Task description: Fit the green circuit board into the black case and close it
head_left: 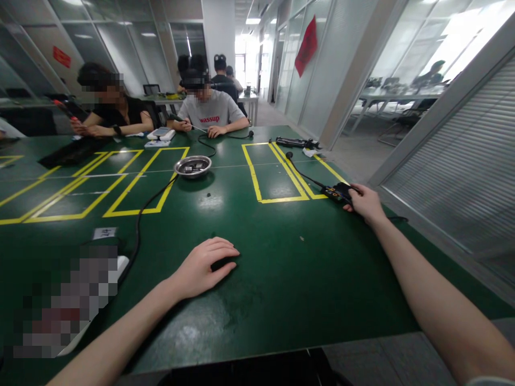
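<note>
the black device [336, 194] is at the right of the table [273, 289], close to the right-hand edge and over the near end of the yellow tape [281, 200]; whether it rests on the tabletop or is slightly lifted, i cannot tell. the right hand [367, 203] grips its right end, the fingers pinching it from the side. a thin dark cable [304, 176] runs from the device's left end, far and left, to a round black tip [289, 155] lying beside the doubled tape line. farther off, a black folded stand [295, 142] lies near a crumpled white scrap [310, 153].

the left hand [201, 271] lies palm down on the near middle of the table, fingers loosely spread and a little bent, the thumb apart from them.

far and left of that hand stands a metal bowl [192, 166] with small metal parts [194, 168] inside. a black cord [138, 230] passes from near the bowl to a blurred, white-edged object [76, 300] at the near left, with a small white card [105, 233] just beyond it. across the table, a person in a grey shirt [215, 110] holds a thin tool, and a person in black [116, 112] sits farther left.
</note>
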Demonstrator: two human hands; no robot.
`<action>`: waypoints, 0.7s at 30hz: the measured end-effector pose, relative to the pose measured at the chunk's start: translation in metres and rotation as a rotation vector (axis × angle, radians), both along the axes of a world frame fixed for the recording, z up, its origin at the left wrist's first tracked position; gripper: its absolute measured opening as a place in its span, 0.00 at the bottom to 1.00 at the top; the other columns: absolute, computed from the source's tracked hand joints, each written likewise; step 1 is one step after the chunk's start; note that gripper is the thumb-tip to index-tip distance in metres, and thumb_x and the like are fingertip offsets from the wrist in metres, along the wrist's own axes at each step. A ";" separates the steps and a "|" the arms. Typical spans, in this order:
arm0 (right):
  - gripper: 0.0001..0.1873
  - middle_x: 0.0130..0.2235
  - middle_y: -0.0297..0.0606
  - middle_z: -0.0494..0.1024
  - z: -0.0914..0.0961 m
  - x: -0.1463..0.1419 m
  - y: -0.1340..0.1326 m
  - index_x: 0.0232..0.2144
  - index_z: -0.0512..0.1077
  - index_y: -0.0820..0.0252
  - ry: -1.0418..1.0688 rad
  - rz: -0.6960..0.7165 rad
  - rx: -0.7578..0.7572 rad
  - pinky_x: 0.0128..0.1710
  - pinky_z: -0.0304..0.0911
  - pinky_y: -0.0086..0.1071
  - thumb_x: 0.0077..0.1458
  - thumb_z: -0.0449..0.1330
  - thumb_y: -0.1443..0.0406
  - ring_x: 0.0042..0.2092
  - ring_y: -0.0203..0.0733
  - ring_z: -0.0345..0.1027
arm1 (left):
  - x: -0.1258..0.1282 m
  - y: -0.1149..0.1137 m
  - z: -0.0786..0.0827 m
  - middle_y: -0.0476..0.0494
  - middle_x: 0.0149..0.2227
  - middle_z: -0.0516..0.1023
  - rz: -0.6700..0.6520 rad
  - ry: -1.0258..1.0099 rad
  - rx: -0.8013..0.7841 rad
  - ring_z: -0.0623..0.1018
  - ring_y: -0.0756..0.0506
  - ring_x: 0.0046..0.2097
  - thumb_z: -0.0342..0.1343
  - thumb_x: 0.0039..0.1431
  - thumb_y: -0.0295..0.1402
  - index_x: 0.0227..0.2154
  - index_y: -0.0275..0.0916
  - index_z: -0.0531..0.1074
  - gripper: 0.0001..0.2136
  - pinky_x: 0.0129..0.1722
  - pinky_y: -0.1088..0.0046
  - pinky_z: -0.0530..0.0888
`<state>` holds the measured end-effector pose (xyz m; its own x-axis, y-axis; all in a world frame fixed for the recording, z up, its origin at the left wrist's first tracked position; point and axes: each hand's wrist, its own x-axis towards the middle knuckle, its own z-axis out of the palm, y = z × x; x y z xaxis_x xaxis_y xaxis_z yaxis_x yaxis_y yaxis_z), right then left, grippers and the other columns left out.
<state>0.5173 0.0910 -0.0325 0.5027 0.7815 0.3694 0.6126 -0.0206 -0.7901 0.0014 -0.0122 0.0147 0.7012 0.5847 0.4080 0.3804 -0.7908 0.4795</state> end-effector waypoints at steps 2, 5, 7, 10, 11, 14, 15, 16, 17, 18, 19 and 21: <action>0.31 0.29 0.47 0.80 0.002 -0.002 -0.001 0.57 0.75 0.70 0.017 -0.026 -0.074 0.23 0.69 0.42 0.60 0.62 0.52 0.20 0.47 0.71 | 0.000 0.000 0.001 0.41 0.47 0.85 0.000 0.001 0.000 0.82 0.41 0.52 0.59 0.69 0.31 0.49 0.42 0.80 0.09 0.54 0.59 0.80; 0.30 0.35 0.46 0.83 0.007 -0.005 -0.004 0.52 0.79 0.63 -0.035 -0.030 -0.113 0.32 0.74 0.43 0.51 0.69 0.52 0.29 0.50 0.76 | 0.001 0.000 0.001 0.41 0.47 0.85 0.002 -0.005 0.001 0.82 0.41 0.51 0.58 0.69 0.32 0.48 0.42 0.80 0.09 0.53 0.59 0.80; 0.28 0.45 0.47 0.83 0.009 -0.008 -0.006 0.46 0.82 0.59 -0.136 0.013 -0.063 0.43 0.74 0.45 0.46 0.72 0.51 0.42 0.55 0.79 | 0.001 0.000 0.000 0.41 0.46 0.85 0.001 -0.007 0.001 0.82 0.41 0.51 0.58 0.69 0.32 0.48 0.42 0.80 0.09 0.53 0.59 0.80; 0.28 0.50 0.47 0.82 0.013 -0.013 -0.010 0.45 0.82 0.58 -0.211 0.084 -0.013 0.51 0.71 0.47 0.43 0.73 0.51 0.51 0.58 0.76 | 0.001 0.000 0.000 0.41 0.47 0.85 -0.001 -0.003 0.005 0.83 0.41 0.51 0.58 0.69 0.32 0.49 0.42 0.80 0.09 0.54 0.59 0.80; 0.30 0.48 0.47 0.83 0.015 -0.015 -0.011 0.47 0.82 0.59 -0.196 0.094 -0.021 0.51 0.71 0.47 0.43 0.73 0.51 0.49 0.58 0.76 | 0.001 0.000 0.000 0.41 0.47 0.85 -0.001 0.001 0.006 0.83 0.41 0.51 0.58 0.69 0.32 0.48 0.42 0.80 0.09 0.54 0.59 0.80; 0.36 0.38 0.44 0.82 0.021 -0.019 -0.015 0.52 0.80 0.63 -0.137 0.086 -0.051 0.45 0.72 0.46 0.42 0.73 0.52 0.41 0.55 0.77 | 0.000 0.000 0.002 0.42 0.47 0.86 0.001 0.011 0.009 0.83 0.41 0.51 0.59 0.69 0.32 0.48 0.42 0.80 0.09 0.54 0.59 0.79; 0.38 0.36 0.43 0.82 0.022 -0.020 -0.016 0.53 0.80 0.64 -0.121 0.079 -0.058 0.43 0.71 0.45 0.41 0.74 0.52 0.38 0.53 0.76 | 0.000 -0.001 0.002 0.42 0.47 0.86 0.000 0.014 0.008 0.83 0.41 0.51 0.58 0.69 0.32 0.48 0.42 0.80 0.08 0.54 0.59 0.79; 0.39 0.34 0.42 0.81 0.024 -0.021 -0.017 0.54 0.79 0.65 -0.107 0.072 -0.064 0.41 0.71 0.45 0.40 0.74 0.52 0.36 0.52 0.75 | 0.000 -0.001 0.002 0.42 0.47 0.86 -0.001 0.014 0.007 0.83 0.41 0.51 0.58 0.69 0.32 0.48 0.42 0.80 0.08 0.54 0.59 0.79; 0.40 0.32 0.41 0.81 0.025 -0.022 -0.018 0.55 0.79 0.66 -0.096 0.068 -0.065 0.39 0.71 0.44 0.39 0.74 0.53 0.33 0.50 0.74 | 0.000 -0.001 0.003 0.42 0.47 0.86 0.000 0.014 0.006 0.83 0.41 0.51 0.58 0.69 0.32 0.47 0.42 0.80 0.08 0.54 0.59 0.79; 0.41 0.31 0.40 0.80 0.027 -0.023 -0.018 0.55 0.79 0.66 -0.086 0.068 -0.060 0.37 0.70 0.43 0.39 0.74 0.53 0.32 0.49 0.73 | 0.000 -0.001 0.003 0.42 0.47 0.86 -0.001 0.013 0.007 0.83 0.41 0.51 0.58 0.69 0.32 0.47 0.42 0.80 0.08 0.54 0.59 0.79; 0.41 0.31 0.40 0.80 0.028 -0.023 -0.019 0.55 0.79 0.66 -0.079 0.071 -0.050 0.35 0.70 0.42 0.38 0.74 0.53 0.31 0.48 0.72 | 0.000 -0.001 0.003 0.41 0.47 0.86 -0.001 0.013 0.009 0.83 0.41 0.51 0.58 0.69 0.32 0.47 0.42 0.81 0.09 0.54 0.59 0.80; 0.40 0.34 0.43 0.82 0.029 -0.023 -0.020 0.54 0.80 0.66 -0.071 0.089 -0.018 0.33 0.69 0.40 0.38 0.74 0.54 0.31 0.48 0.73 | 0.001 -0.001 0.002 0.41 0.46 0.86 0.000 0.014 0.014 0.83 0.41 0.51 0.58 0.70 0.32 0.47 0.42 0.81 0.09 0.54 0.59 0.79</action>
